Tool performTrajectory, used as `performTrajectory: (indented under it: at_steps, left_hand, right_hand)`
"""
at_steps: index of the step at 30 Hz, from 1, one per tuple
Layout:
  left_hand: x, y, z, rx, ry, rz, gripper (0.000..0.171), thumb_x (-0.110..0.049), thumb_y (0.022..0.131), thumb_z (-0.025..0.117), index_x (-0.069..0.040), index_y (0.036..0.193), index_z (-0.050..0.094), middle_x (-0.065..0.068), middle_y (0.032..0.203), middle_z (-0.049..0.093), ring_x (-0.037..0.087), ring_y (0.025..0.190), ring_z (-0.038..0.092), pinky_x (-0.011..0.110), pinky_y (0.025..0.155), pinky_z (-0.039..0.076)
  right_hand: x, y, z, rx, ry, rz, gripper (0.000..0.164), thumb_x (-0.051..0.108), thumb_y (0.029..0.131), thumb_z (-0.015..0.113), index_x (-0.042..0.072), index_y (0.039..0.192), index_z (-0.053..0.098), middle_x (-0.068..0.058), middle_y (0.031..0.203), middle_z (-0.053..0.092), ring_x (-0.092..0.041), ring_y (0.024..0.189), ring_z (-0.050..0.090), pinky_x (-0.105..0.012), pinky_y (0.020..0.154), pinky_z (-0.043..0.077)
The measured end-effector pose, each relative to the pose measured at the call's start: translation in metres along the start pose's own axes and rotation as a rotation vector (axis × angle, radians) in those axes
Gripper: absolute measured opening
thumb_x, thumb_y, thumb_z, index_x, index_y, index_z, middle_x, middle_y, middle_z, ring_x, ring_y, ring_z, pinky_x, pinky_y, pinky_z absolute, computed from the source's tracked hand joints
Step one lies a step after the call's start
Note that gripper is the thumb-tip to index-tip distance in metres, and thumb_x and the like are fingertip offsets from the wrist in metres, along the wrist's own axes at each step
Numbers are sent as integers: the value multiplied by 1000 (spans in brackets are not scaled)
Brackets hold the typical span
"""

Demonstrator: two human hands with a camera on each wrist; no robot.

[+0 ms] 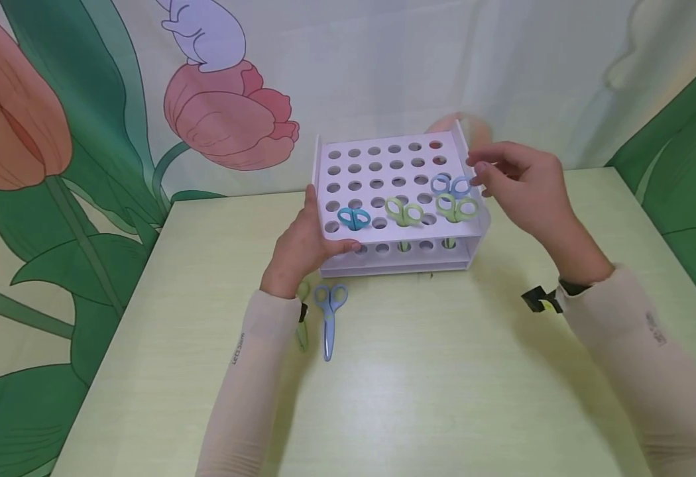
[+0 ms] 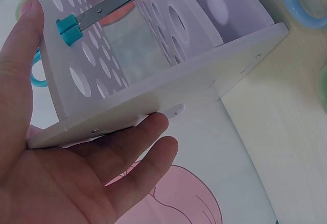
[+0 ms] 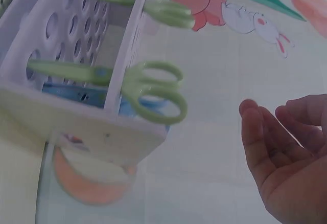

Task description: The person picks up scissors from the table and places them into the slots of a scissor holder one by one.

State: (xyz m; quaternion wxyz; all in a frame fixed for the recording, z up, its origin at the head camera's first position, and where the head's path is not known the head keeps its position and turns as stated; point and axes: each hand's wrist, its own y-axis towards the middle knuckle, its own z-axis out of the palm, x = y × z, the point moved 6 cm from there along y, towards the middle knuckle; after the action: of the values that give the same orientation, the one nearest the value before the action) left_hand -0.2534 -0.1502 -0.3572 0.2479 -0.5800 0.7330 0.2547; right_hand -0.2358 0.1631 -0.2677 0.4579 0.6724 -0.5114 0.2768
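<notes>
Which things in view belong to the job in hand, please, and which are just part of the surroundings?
Belong to the job:
white rack, held by the left hand
teal scissors, upper blue scissors and two green scissors in it
probably also the loose blue scissors and loose green scissors

Just surroundings:
table
flowered backdrop

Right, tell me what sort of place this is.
Possibly a children's craft corner, or a space dressed as one: a pale table stands before a backdrop printed with cartoon tulips and a rabbit, and coloured scissors lie on it and stand in a white rack.
</notes>
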Motion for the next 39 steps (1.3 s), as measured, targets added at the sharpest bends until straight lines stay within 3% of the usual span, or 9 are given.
performTrajectory:
  at_steps: [6,14,20,23,28,35,39]
  left_hand:
    - [1,-1,-2,-2,1,8,121,-38,71,93,-10,155,11,7,122,59,22,99,58,42,80,50]
    - [3,-2,-2,13,-33,-4,120,-35,74,92,-13,157,8,7,126,57,22,100,58,42,85,48]
    - [3,-2,-2,22,-49,-19,122,-38,75,91,-14,158,5,6,124,58,21,97,60,42,84,49]
    - [5,-3,-3,26,-26,-39,119,-42,82,84,-12,160,0,9,129,56,22,101,59,43,87,48]
    - [8,-4,-4,25,56,-56,98,-44,100,61,-4,161,-4,20,138,52,29,112,58,46,95,46]
    - [9,-3,-4,30,91,-78,98,-41,101,62,-3,160,-6,20,140,50,29,114,57,46,96,46]
    - [9,-1,-4,29,140,-95,86,-34,105,53,-1,160,-4,25,146,47,32,120,57,48,97,46]
  right_hand:
    - [10,-16,23,110,126,-74,22,6,98,65,-2,118,71,2,93,72,-17,74,67,-23,67,55]
    - [-4,-36,62,249,160,-83,21,5,97,67,-3,115,72,-16,93,72,-25,74,68,-26,65,54]
    - [-16,-47,89,332,207,-85,19,2,96,68,-6,113,71,-15,89,71,-31,72,68,-29,63,56]
    - [-18,-51,100,357,201,-97,16,1,96,68,-4,111,72,-14,87,71,-30,70,68,-29,61,55]
    - [-23,-56,120,407,174,-78,16,3,96,67,0,111,73,-8,84,69,-25,70,67,-31,62,56]
    - [-33,-63,149,516,170,-15,22,7,99,65,-2,118,71,-5,90,71,-33,76,68,-33,65,57]
    - [-40,-65,166,566,185,21,23,8,99,65,-3,118,70,-8,91,71,-32,77,69,-35,65,57]
